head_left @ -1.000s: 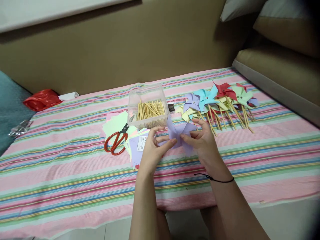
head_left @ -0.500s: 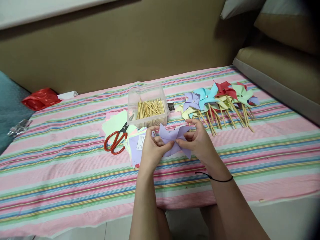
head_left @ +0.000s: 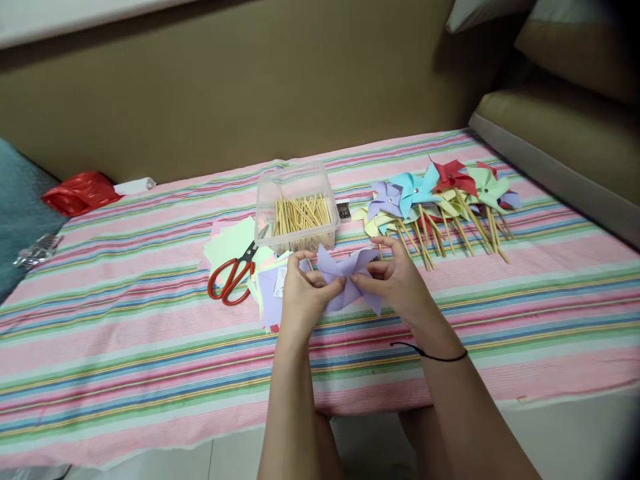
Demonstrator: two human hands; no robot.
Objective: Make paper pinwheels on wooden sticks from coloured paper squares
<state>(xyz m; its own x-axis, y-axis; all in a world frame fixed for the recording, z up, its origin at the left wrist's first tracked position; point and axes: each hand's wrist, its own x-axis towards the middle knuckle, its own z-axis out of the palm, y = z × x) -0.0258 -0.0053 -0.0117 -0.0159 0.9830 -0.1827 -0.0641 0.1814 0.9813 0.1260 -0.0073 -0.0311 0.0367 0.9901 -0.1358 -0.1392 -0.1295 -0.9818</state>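
the left hand (head_left: 311, 293) and right hand (head_left: 395, 277), nearly closed, pinch the purple paper (head_left: 349, 295), so press its middle softly to keep folds neat.

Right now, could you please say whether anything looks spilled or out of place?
Nothing looks spilled: the loose sticks sit inside the clear box, and the held purple pinwheel shows no tear. The paper sheets look untidy, lying askew partly under the scissors.

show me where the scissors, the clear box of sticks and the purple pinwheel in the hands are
Scissors (head_left: 247, 257): head view, on the dark part near the pivot
Clear box (head_left: 291, 181): head view, on its far wall
Purple pinwheel (head_left: 345, 267): head view, on the folded paper near its centre
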